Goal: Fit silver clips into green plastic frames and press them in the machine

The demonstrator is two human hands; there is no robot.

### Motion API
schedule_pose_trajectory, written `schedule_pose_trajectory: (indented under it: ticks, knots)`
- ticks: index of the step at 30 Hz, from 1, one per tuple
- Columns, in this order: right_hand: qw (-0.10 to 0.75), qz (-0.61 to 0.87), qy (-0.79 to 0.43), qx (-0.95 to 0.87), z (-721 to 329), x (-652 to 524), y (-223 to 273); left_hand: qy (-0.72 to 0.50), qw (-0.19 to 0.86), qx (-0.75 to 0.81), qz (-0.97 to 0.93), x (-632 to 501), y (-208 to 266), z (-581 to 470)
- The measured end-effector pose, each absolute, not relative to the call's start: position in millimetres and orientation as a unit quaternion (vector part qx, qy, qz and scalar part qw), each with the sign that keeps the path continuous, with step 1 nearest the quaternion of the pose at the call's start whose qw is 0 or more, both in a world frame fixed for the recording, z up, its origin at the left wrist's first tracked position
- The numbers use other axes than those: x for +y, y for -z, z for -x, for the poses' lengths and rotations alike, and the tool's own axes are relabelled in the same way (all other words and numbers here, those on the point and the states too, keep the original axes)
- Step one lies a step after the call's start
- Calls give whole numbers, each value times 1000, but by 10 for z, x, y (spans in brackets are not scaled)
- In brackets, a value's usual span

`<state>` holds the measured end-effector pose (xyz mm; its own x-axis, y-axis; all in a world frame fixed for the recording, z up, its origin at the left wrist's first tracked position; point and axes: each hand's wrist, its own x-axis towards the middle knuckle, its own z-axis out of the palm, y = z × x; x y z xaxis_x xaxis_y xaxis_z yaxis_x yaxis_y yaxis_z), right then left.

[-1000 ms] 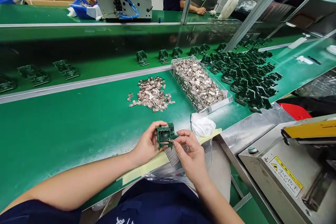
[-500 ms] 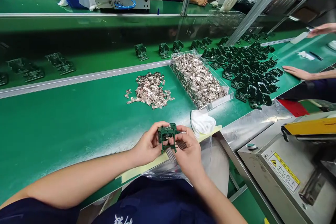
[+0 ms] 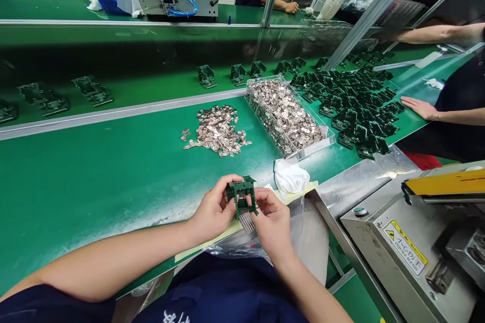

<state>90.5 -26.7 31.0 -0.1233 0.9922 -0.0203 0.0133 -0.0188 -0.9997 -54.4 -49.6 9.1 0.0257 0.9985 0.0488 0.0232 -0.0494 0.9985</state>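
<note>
My left hand [image 3: 213, 213] grips a green plastic frame [image 3: 245, 185] with an open middle, thumb in front and fingers along its left side. On the frame's right side, the fingertips and thumb of my right hand [image 3: 275, 222] close on its edge; whether a small metal piece is also between them is hidden. A grey ribbed strip [image 3: 247, 223] lies beneath the frame. Farther up the green bench is a loose pile of small silver metal pieces [image 3: 216, 130]. A clear plastic tray [image 3: 308, 150] beside it is full of similar pieces.
A heap of dark green frames [image 3: 354, 106] covers the right, near a co-worker's hand [image 3: 419, 107]. More frames [image 3: 206, 75] stand on the strip behind the metal rail [image 3: 151, 111]. A white cloth [image 3: 291, 176] lies nearby; a machine with a warning label [image 3: 405, 247] is at lower right.
The green frame has tilted slightly in my hands, showing its opening more. At right, the co-worker's arm now stretches toward the line behind the rail.
</note>
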Motion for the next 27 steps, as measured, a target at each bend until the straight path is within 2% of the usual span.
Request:
schedule_pose_trajectory:
  ticks: [14, 23, 27]
  knots:
    - [505, 466, -591, -424, -970, -428, -401, -504, 491, 493, -511, -618, -242, 363]
    - [555, 497, -538, -394, -1468, -566, -247, -443, 544, 430, -569, -387, -273, 18]
    - [548, 554, -485, -396, -1638, -638, -10, -479, 554, 429, -529, -172, -187, -104]
